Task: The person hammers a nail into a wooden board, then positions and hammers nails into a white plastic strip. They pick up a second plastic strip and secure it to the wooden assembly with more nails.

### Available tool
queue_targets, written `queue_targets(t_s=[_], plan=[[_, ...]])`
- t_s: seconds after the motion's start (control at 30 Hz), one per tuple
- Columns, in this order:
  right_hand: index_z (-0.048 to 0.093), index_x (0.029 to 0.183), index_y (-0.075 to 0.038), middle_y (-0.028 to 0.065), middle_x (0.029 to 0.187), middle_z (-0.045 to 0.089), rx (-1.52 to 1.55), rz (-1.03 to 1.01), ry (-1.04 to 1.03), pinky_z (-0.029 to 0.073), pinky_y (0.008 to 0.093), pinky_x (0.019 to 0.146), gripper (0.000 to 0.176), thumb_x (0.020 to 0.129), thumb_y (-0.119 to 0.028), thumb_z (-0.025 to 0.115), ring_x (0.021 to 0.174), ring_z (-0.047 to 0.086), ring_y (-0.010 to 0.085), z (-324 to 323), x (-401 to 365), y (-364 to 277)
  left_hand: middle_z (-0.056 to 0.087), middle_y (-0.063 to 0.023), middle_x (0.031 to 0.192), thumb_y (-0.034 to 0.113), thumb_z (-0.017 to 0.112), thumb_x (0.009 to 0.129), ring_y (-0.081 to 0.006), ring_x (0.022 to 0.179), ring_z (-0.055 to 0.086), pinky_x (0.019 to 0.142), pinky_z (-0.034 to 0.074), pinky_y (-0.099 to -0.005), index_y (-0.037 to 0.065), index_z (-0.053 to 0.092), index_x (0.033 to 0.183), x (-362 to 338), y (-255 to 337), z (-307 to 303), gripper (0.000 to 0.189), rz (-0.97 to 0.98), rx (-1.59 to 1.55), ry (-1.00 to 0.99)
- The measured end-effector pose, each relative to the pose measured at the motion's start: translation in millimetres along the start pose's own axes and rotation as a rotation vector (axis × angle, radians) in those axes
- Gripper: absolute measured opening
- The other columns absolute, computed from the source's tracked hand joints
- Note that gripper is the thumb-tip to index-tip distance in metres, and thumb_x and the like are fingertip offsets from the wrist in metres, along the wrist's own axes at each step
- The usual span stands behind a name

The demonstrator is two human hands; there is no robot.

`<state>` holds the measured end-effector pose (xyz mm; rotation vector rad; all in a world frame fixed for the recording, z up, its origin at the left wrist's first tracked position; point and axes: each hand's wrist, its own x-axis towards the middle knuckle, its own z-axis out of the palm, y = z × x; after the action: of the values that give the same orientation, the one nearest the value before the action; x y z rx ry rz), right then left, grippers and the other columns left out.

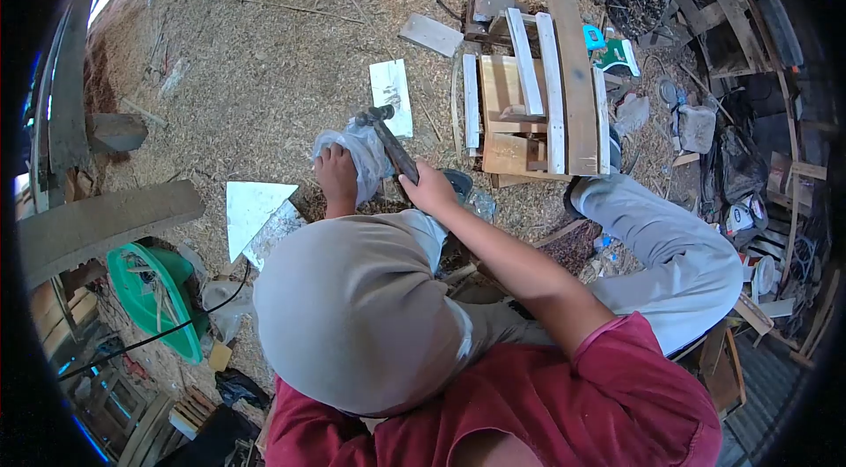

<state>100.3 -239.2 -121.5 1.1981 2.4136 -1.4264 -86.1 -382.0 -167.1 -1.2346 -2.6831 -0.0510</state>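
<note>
My left hand is closed on a crumpled clear plastic bag, held just past my raised left knee in grey trousers. My right hand grips the dark handle of a hammer. Its head points away from me and lies against the top of the bag. The two hands are close together over the sawdust-covered ground. What is inside the bag is not visible.
A frame of wooden planks and slats lies just beyond my hands. White board offcuts and a triangular piece lie on the sawdust. A green basin, a black cable and a beam are left. Clutter fills the right.
</note>
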Motion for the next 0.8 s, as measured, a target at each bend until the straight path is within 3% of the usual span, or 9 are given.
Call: queue_targets(t_s=[0.17,0.27,0.37,0.47,0.5,0.57,0.73,0.8], plan=[[0.064,0.101,0.000,0.0232,0.085,0.071,0.019,0.079,-0.065,0.054,0.0528,0.079,0.045,0.093,-0.044,0.072,0.087,0.070,0.0447,-3,-9,-2,0.064,-0.0078,0.101,0.013,0.060,0.089,-0.0285,0.102,0.060,0.087,0.044,-0.0442,0.009,0.071,0.083,0,-3,12,0.012,-0.062,0.000,0.033],[0.064,0.099,0.000,0.0182,0.075,0.069,0.137,0.029,-0.089,0.054,0.0493,0.063,0.046,0.094,-0.045,0.072,0.069,0.070,0.0373,-6,-4,5,0.064,-0.0085,0.103,0.013,0.060,0.089,-0.0291,0.104,0.060,0.088,0.044,-0.0451,0.009,0.071,0.085,-2,-7,20,0.013,-0.089,0.020,-0.059],[0.063,0.098,-0.002,0.0106,0.062,0.062,0.320,0.230,-0.275,0.047,0.0425,0.045,0.044,0.096,-0.046,0.071,0.049,0.062,0.0254,-28,-1,-10,0.065,-0.0084,0.106,0.011,0.060,0.089,-0.0298,0.111,0.059,0.093,0.044,-0.0457,0.009,0.073,0.093,-7,-5,11,0.014,-0.143,0.017,-0.126],[0.061,0.101,-0.004,0.0040,0.057,0.054,0.475,0.344,-0.298,0.037,0.0367,0.035,0.041,0.099,-0.044,0.068,0.039,0.051,0.0168,-49,-2,-20,0.065,-0.0082,0.103,0.013,0.059,0.088,-0.0283,0.108,0.058,0.092,0.043,-0.0462,0.010,0.072,0.086,-15,-7,23,0.013,-0.121,0.046,-0.087],[0.058,0.105,-0.004,0.0034,0.057,0.051,0.444,0.373,-0.298,0.037,0.0378,0.036,0.039,0.101,-0.043,0.065,0.040,0.051,0.0177,-57,-2,-26,0.069,-0.0100,0.097,0.012,0.063,0.088,-0.0298,0.100,0.064,0.089,0.047,-0.0454,0.008,0.073,0.085,-16,-12,21,0.011,-0.076,0.012,-0.039],[0.060,0.100,-0.003,0.0039,0.060,0.052,0.518,0.372,-0.259,0.039,0.0386,0.038,0.039,0.100,-0.041,0.067,0.043,0.051,0.0177,-56,-1,-22,0.069,-0.0103,0.096,0.013,0.064,0.088,-0.0297,0.098,0.064,0.087,0.048,-0.0450,0.007,0.073,0.085,-13,-12,10,0.011,-0.005,-0.034,0.018],[0.061,0.099,-0.001,0.0052,0.061,0.052,0.550,0.409,-0.270,0.038,0.0395,0.039,0.037,0.099,-0.038,0.067,0.044,0.050,0.0189,-73,-9,-35,0.070,-0.0110,0.093,0.013,0.065,0.088,-0.0294,0.094,0.066,0.085,0.049,-0.0442,0.006,0.074,0.085,-40,-10,-14,0.011,0.008,-0.104,-0.035],[0.063,0.098,0.001,0.0070,0.062,0.054,0.513,0.331,-0.218,0.038,0.0398,0.039,0.037,0.097,-0.035,0.069,0.045,0.052,0.0200,-73,-10,-33,0.070,-0.0113,0.092,0.013,0.066,0.088,-0.0293,0.092,0.066,0.083,0.050,-0.0438,0.006,0.074,0.085,-49,-10,-26,0.011,0.008,-0.152,-0.054]])
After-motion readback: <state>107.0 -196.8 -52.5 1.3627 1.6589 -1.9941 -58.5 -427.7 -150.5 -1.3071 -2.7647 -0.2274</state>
